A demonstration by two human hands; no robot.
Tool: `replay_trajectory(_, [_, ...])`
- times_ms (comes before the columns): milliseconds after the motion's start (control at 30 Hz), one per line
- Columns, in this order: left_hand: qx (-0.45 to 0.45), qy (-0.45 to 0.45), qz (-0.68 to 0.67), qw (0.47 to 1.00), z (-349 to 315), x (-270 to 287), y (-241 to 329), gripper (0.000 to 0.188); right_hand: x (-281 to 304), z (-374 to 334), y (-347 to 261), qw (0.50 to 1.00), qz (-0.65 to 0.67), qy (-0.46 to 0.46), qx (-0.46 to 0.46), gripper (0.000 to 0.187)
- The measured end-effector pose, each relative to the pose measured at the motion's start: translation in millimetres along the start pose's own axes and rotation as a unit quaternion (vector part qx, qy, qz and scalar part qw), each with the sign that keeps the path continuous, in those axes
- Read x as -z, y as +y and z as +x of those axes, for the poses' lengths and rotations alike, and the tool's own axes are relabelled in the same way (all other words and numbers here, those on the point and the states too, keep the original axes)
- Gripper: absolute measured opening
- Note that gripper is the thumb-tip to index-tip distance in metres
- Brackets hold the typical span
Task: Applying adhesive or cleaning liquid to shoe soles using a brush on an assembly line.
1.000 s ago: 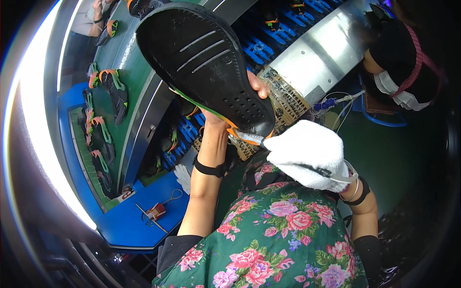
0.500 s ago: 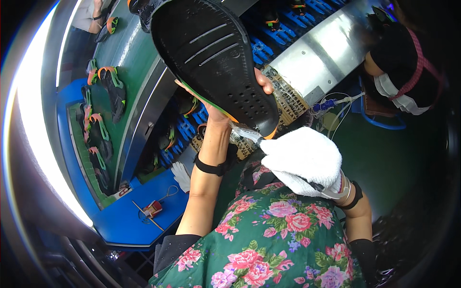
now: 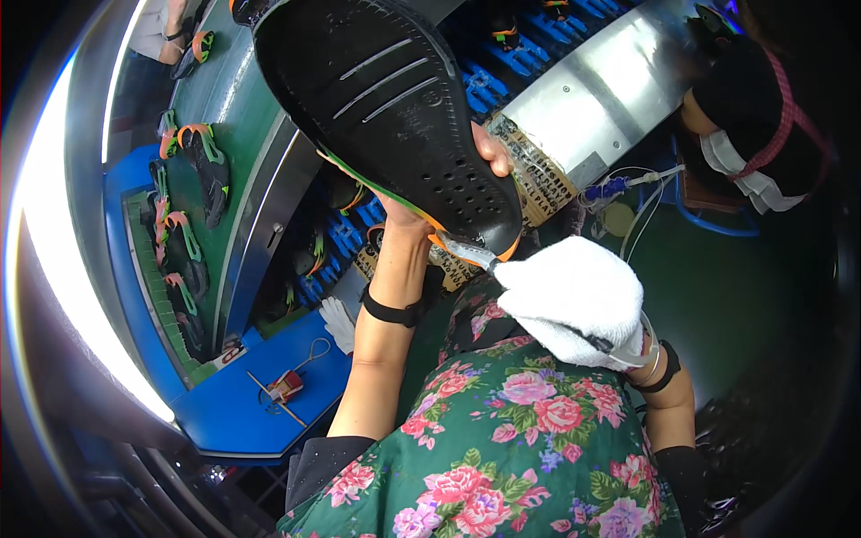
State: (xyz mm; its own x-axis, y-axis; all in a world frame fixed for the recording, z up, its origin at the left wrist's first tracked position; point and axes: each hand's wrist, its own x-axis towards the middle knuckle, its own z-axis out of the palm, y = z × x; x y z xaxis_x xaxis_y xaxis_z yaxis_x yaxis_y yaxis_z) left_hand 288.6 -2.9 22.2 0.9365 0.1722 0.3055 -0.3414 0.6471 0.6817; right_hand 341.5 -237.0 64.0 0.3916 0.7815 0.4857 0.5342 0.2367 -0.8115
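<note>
A shoe with a black, ungrooved-looking underside faces me sole up, with slits at its far part and small holes near its lower end. Its rim is orange and green. My left hand is closed round the shoe from below, fingertips showing at its right edge. My right hand, in a white glove, is closed on a small brush with pale, wet-looking bristles. The bristles touch or nearly touch the orange rim at the shoe's lower end. The glove hides the brush's handle and my right fingers.
On the left, several shoes lie along a green conveyor. A blue table holds a small red container; a white glove lies beside it. Blue racks and a metal panel stand beyond. Another person is at right.
The shoe has shifted slightly left at its far end. The brush and my gloved right hand have moved a little to the right along the lower rim.
</note>
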Motion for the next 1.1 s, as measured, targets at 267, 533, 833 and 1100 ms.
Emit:
replay_trajectory(267, [0.002, 0.023, 0.002, 1.000, -1, -4, -6, 0.078, 4, 3, -2, 0.998, 0.012, 0.005, 0.056, 0.032])
replay_trajectory(533, [0.030, 0.035, 0.031, 0.998, 1, -6, -3, 0.079, 2, -11, 7, 0.999, -0.003, 0.022, 0.027, 0.033])
replay_trajectory(833, [0.022, 0.020, 0.066, 0.997, 4, -5, -8, 0.083, 6, -3, 1, 0.997, 0.011, -0.002, 0.072, 0.029])
replay_trajectory(1100, [0.089, 0.074, 0.035, 0.993, 1, -6, -11, 0.089, 8, -9, 6, 0.998, 0.000, -0.010, 0.059, 0.029])
